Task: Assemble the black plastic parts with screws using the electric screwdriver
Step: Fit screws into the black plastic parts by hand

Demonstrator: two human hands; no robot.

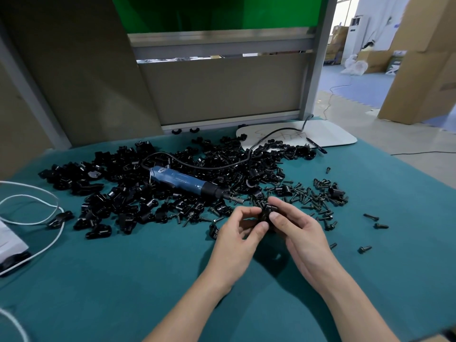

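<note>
Head cam:

1. Teal counter (148,280) carries everything. White board (328,132) sits at its 1 o'clock corner, white cable (37,218) at 9 o'clock.
2. Pile of black plastic parts (118,193) spreads from 9 to 12 o'clock of the grips, well past reach on the far side.
3. Electric screwdriver (182,181) lies on the pile. Its long axis runs 10 to 4 o'clock, cord end at 10, bit end at 4. The bit stops just beside the fingertips, at their 11 o'clock.
4. Left grip (237,238) and right grip (301,233) meet near counter centre, fingers and thumbs curled in and pinching one part from both sides, just above the counter.
5. Loose screws (313,196) are scattered at 1 to 3 o'clock of the right grip, with a few strays near 4 o'clock.
6. Held part (265,213) is a small black piece, mostly hidden by fingers. Can't tell whether a screw is seated in it yet.
7. Key relation: the driver body is nearer the left grip and the screws are nearer the right. My read is that fitting is in hand and driving is not yet started. Whichever hand takes the driver must reach toward 10 o'clock while the other keeps the part.
</note>
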